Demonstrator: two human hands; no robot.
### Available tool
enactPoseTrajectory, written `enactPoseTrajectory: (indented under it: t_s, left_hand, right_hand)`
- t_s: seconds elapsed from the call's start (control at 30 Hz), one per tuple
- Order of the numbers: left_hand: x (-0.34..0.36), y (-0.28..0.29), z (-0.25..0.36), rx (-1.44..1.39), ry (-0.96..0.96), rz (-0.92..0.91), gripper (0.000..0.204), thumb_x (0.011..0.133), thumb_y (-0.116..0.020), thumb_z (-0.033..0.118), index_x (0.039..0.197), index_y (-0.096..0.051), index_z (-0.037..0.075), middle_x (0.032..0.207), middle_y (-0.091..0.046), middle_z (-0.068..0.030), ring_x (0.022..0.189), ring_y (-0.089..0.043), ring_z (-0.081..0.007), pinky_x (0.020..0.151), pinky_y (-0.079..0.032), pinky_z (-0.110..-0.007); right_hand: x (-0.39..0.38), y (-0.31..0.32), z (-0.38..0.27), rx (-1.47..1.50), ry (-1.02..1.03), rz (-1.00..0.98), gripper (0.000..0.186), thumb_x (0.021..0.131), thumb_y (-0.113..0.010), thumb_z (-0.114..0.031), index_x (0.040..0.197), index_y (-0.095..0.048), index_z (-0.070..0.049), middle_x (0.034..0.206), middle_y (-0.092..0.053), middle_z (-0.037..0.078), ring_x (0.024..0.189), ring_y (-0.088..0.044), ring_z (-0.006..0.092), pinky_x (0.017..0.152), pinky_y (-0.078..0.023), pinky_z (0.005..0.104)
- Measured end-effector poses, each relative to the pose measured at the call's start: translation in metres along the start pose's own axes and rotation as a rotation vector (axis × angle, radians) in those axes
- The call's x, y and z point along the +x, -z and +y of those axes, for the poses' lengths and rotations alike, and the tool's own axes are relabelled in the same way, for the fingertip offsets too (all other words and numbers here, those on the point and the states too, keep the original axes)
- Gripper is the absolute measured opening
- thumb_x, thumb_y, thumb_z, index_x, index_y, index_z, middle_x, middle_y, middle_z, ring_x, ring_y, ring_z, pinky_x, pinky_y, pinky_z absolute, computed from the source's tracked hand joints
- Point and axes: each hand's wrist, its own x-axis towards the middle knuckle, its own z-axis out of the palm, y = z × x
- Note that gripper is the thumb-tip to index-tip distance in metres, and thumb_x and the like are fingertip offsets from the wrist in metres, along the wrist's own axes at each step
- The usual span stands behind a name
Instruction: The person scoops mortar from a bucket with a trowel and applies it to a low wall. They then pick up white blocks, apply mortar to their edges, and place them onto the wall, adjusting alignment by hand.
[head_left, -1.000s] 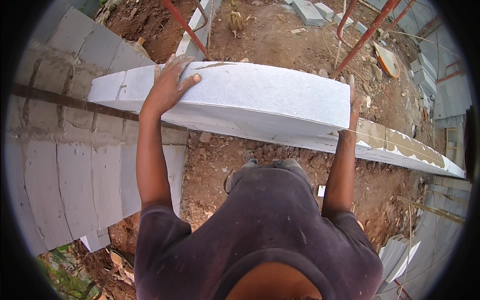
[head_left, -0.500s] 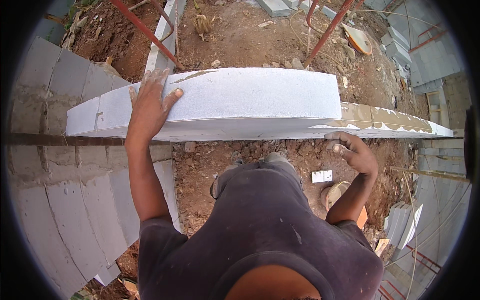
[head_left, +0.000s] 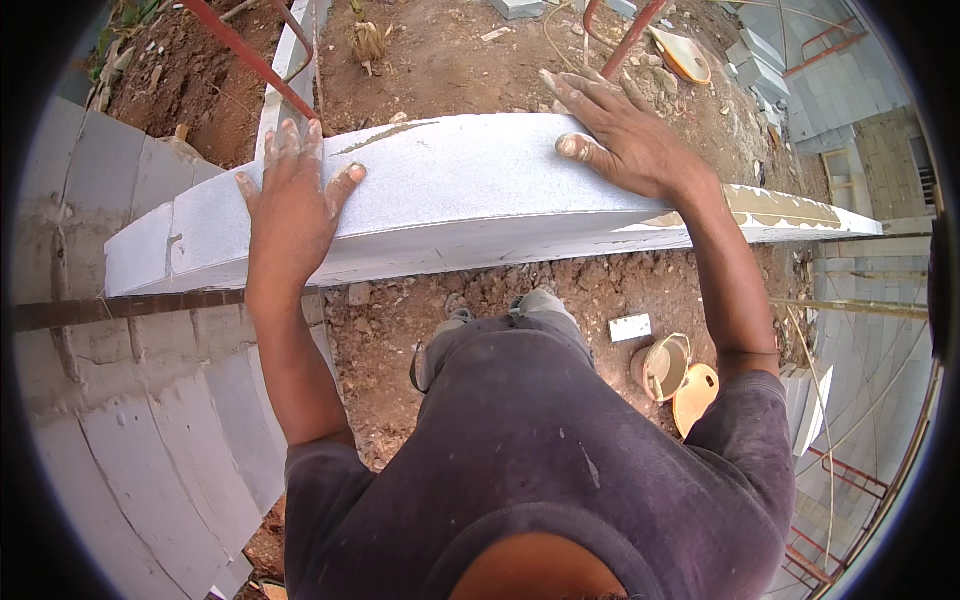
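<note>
a: how many hands are on the block?

b: two. the left hand (head_left: 292, 205) lies flat on top of the big white concrete block (head_left: 450, 185), near its left end. the right hand (head_left: 625, 140) lies flat on top near its right end.

a: are the fingers closed?

b: no. the fingers (head_left: 300, 145) of the left hand are spread out and point away from the person, and their tips reach the far edge of the block. the right hand's fingers are spread too, and they go over the far edge. its thumb presses on the top. neither hand grips anything. they just press down, palms on the block.

a: where is the block?

b: it sits on top of a grey block wall (head_left: 150, 420), and it runs from left to right, in front of the person's chest. the block is under both palms.

a: what else can you count?

b: one bucket (head_left: 662, 366) on the dirt ground (head_left: 480, 300) below, with one round tan lid (head_left: 695, 397) just beside it. one small white tile (head_left: 630, 327) lies near the bucket. two shoes (head_left: 540, 300) stand on the dirt. one red metal bar (head_left: 245, 55) leans at the top left.
</note>
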Motion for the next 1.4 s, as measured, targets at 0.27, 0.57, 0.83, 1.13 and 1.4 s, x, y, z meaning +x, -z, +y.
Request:
enactPoseTrajectory:
  t_s: [0.27,0.57,0.83,1.13,1.4]
  left_hand:
    - [-0.001,0.012,0.000,0.055,-0.011,-0.038,0.084,0.098,-0.044,0.063,0.153,-0.036,0.001,0.160,-0.030,-0.0247,0.152,-0.023,-0.0371,0.120,-0.015,-0.064]
    - [0.052,0.123,-0.110,-0.174,-0.209,0.615,0.087,0.097,-0.038,0.070,0.152,-0.040,0.002,0.157,-0.036,-0.0254,0.150,-0.028,-0.0378,0.123,-0.019,-0.044]
    - [0.067,0.004,-0.160,-0.014,0.040,-0.070,0.087,0.096,-0.030,0.075,0.156,-0.037,0.013,0.164,-0.029,-0.0139,0.154,-0.019,-0.0314,0.123,-0.016,-0.052]
    - [0.072,0.007,-0.155,-0.106,0.070,-0.118,0.070,0.101,-0.034,0.064,0.153,-0.044,0.018,0.158,-0.040,-0.0152,0.151,-0.028,-0.0326,0.123,-0.020,-0.045]
    - [0.066,0.007,-0.166,-0.108,0.134,-0.111,0.066,0.102,-0.036,0.062,0.146,-0.054,0.016,0.147,-0.053,-0.0201,0.142,-0.042,-0.0387,0.119,-0.028,-0.045]
  right_hand:
    - [0.006,0.005,-0.027,0.043,0.020,0.063,0.096,0.089,-0.018,-0.084,0.156,-0.037,-0.018,0.152,-0.045,0.019,0.144,-0.037,0.0381,0.122,-0.025,0.0529]
    - [0.011,0.013,-0.036,0.082,0.003,-0.082,0.097,0.087,-0.021,-0.085,0.154,-0.040,-0.017,0.150,-0.047,0.020,0.143,-0.037,0.0406,0.121,-0.025,0.0546]
    - [0.001,0.014,-0.022,0.115,-0.032,0.006,0.095,0.088,-0.028,-0.084,0.154,-0.041,-0.017,0.152,-0.046,0.018,0.145,-0.037,0.0376,0.120,-0.028,0.0520]
    - [-0.012,-0.010,0.000,0.008,-0.114,0.155,0.085,0.094,-0.033,-0.075,0.153,-0.043,-0.015,0.148,-0.051,0.017,0.143,-0.042,0.0352,0.118,-0.032,0.0493]
    - [-0.181,-0.051,0.080,1.634,-0.331,1.649,0.047,0.106,-0.040,-0.052,0.085,-0.055,-0.013,0.073,-0.052,0.001,0.069,-0.052,0.0194,0.064,-0.044,0.0326]
